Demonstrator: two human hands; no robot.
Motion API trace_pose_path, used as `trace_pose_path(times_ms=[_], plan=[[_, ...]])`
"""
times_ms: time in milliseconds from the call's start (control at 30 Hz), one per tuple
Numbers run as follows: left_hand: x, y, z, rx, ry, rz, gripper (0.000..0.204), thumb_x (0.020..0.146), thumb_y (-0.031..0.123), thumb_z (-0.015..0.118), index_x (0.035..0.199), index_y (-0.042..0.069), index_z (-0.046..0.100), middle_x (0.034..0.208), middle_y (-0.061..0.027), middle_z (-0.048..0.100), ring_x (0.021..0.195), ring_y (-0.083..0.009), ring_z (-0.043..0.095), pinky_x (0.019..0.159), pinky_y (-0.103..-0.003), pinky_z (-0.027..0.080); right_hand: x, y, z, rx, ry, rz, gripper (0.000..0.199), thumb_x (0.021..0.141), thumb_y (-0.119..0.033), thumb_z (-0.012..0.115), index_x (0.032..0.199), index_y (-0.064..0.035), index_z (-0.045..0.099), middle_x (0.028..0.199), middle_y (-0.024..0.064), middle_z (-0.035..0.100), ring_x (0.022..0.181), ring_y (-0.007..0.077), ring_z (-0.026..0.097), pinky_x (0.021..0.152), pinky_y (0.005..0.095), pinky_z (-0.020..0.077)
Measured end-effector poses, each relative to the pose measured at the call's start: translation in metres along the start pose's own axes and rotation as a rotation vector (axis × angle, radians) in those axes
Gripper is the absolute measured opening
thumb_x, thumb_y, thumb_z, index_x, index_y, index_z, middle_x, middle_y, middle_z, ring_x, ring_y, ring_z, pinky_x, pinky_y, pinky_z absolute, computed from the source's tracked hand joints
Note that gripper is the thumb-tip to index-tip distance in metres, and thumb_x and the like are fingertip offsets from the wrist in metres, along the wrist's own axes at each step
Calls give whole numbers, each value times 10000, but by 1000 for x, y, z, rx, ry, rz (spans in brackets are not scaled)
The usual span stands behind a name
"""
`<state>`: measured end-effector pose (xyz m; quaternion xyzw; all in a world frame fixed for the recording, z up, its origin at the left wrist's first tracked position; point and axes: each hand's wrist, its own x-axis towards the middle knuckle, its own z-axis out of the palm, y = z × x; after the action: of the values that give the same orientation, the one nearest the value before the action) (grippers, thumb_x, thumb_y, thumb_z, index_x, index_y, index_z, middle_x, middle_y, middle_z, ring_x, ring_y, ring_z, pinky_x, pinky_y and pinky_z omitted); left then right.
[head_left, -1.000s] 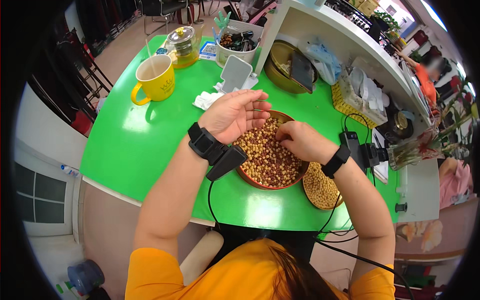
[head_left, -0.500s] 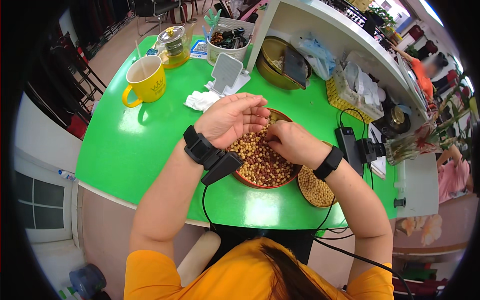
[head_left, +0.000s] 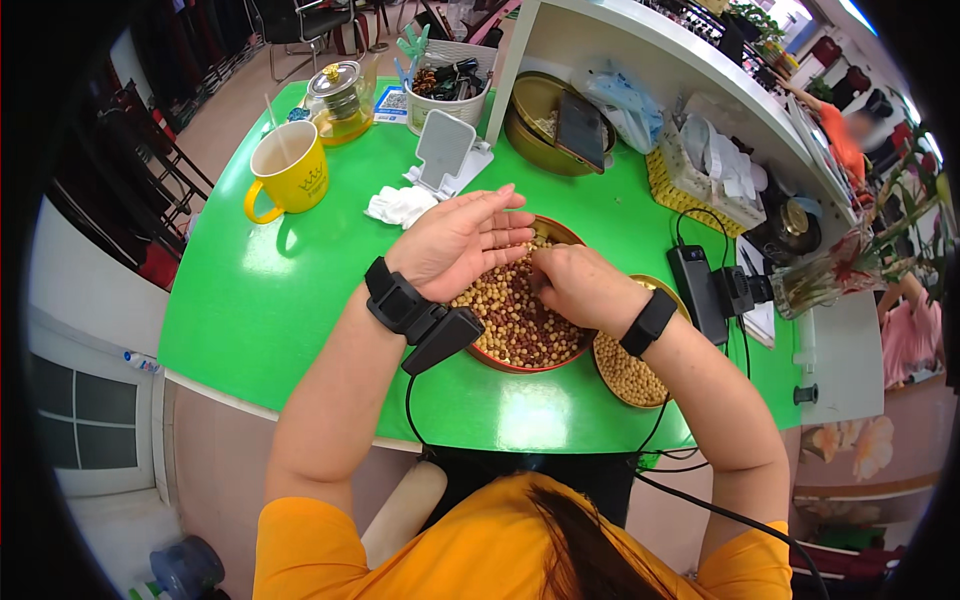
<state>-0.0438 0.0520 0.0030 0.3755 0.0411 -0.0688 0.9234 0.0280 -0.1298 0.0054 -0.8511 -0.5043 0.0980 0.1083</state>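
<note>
A round bowl with a red rim (head_left: 540, 368) holds mixed beans (head_left: 522, 318), pale yellow and reddish brown. Over its left edge my left hand (head_left: 465, 238) is turned palm inward, fingers stretched and slightly bent, with nothing visible in it. My right hand (head_left: 578, 285) reaches over the bowl's right side with its fingers curled together just above the beans; whatever they pinch is hidden. Under my right wrist stands a smaller bowl of pale yellow beans (head_left: 628, 372), partly covered by that wrist.
Left on the green table (head_left: 300, 330) stand a yellow mug (head_left: 295, 178) and a glass teapot (head_left: 340, 110). Farther back are a phone stand (head_left: 445, 150), crumpled tissue (head_left: 400, 205) and a white bin (head_left: 450, 100). Black power adapters (head_left: 700, 295) and cables lie right. Another person sits far right.
My left fingers have straightened and spread a little. My right hand stays over the beans, its fingers curled, with only a slight shift. The whole view has tilted slightly.
</note>
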Motion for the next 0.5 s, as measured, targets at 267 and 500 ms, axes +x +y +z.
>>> trace_pose_path(times_ms=[267, 500], plan=[[-2, -1, 6, -35, 0, -70, 409, 920, 332, 566, 1106, -25, 494, 1091, -148, 536, 1014, -247, 550, 916, -357, 463, -4, -5, -40, 163, 80, 92, 107, 752, -42, 577, 834, 25, 594, 760, 147, 635, 701, 270, 625, 647, 352, 496], [2, -9, 8, -209, -170, -157, 522, 931, 417, 509, 1084, -80, 460, 1038, -162, 532, 968, -243, 551, 920, -343, 474, -3, -15, -58, 378, 250, 115, 147, 765, -36, 572, 893, 23, 615, 754, 132, 635, 686, 225, 617, 641, 317, 491]])
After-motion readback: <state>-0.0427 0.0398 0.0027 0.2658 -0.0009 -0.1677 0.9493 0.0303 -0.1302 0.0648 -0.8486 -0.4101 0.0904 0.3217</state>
